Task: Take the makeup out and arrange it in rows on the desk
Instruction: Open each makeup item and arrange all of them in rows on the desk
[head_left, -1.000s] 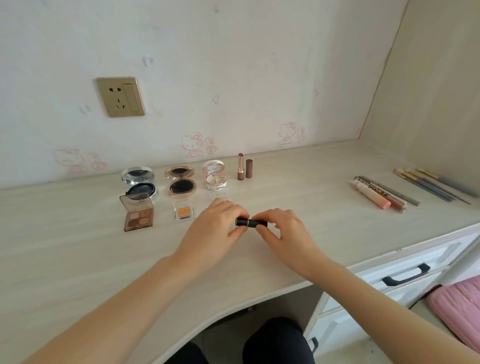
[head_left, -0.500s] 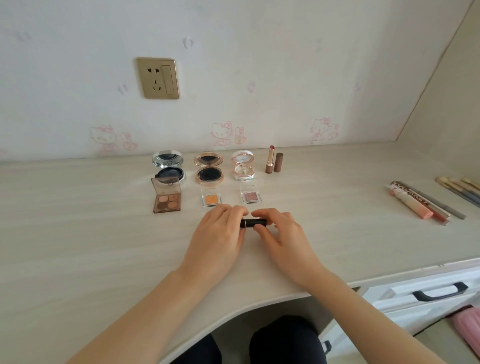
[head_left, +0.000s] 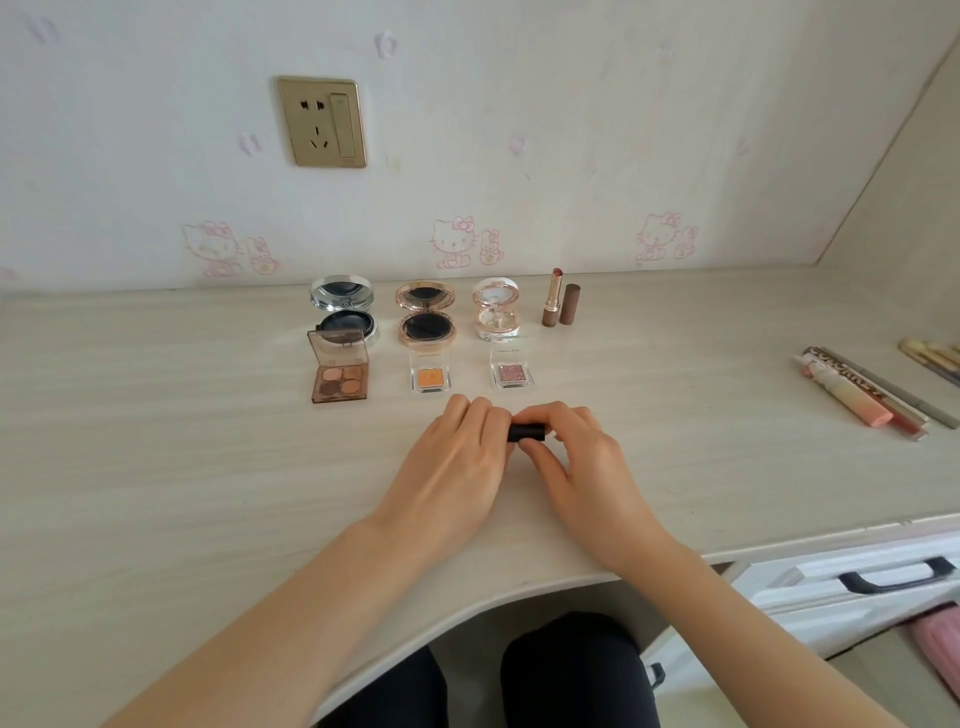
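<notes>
Centrally, a black tube lies crosswise over the counter, left grip curled round one end, right grip pinching the other. Behind, an open palette holds four brown shades; three compacts stand open.

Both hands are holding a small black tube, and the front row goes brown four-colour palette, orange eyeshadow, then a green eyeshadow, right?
Not quite: the head view shows the third front-row piece is a clear square pot of pinkish glitter eyeshadow, not green. The left hand and right hand do hold the small black tube, and the brown four-colour palette and clear square orange eyeshadow pot come first.
</notes>
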